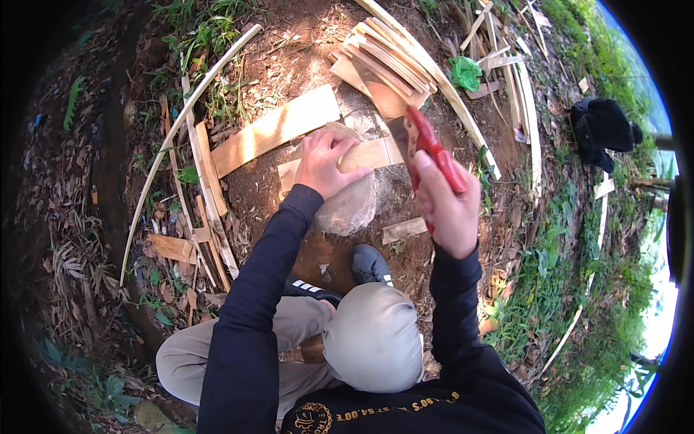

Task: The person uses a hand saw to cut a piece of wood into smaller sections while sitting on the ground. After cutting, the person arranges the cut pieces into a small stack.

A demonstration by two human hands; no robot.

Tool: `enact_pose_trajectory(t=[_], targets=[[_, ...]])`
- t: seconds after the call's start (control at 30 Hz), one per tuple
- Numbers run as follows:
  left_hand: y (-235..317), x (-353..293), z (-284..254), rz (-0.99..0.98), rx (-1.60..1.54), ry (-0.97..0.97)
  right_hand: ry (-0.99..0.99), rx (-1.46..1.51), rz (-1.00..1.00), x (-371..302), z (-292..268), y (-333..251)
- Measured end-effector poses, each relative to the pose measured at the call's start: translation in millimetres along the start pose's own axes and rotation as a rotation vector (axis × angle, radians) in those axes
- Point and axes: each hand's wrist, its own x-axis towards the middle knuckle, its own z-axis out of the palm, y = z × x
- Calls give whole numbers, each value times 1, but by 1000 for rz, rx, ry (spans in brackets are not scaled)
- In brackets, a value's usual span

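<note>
My left hand [327,163] grips a short pale wooden board [372,154], thumb on the near side and fingers over the top. Beneath that board lies a large grey stone [348,208]. A thin line crosses the board near its right end. My right hand [450,206] is closed around the red handle of a handsaw [436,153]. The saw's blade [397,130] points up and away, close to the board's right end; whether it touches the wood I cannot tell. Part of the blade blends with the planks behind it.
A wide plank [278,130] lies beyond my left hand. Farther off is a stack of thin boards [387,58]. Long bent strips [170,137] flank the work spot. A green plastic bag [465,73] and a dark cloth bundle [603,130] lie to the right. My shoe [370,265] is near the stone.
</note>
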Motion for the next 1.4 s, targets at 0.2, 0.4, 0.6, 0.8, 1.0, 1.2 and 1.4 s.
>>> enact_pose_trajectory(t=[0.2,0.4,0.6,0.8,1.0,1.2,1.4], targets=[[2,5,3,17,6,6,3,-134,-398,-11,-55,5],[9,8,-5,61,31,-17,188,-236,-409,-41,-81,79],[12,36,-18,12,57,9,272,-183,-473,-41,-102,122],[-7,55,-23,-110,115,-20,297,-180,-432,-40,-98,121],[5,64,-39,-101,202,-29,277,-181,-400,-43,-100,123],[5,54,-43,-128,285,-158,250,-174,-397,-43,-100,119],[8,24,-37,48,202,-139,61,-324,-405,-51,-90,113]])
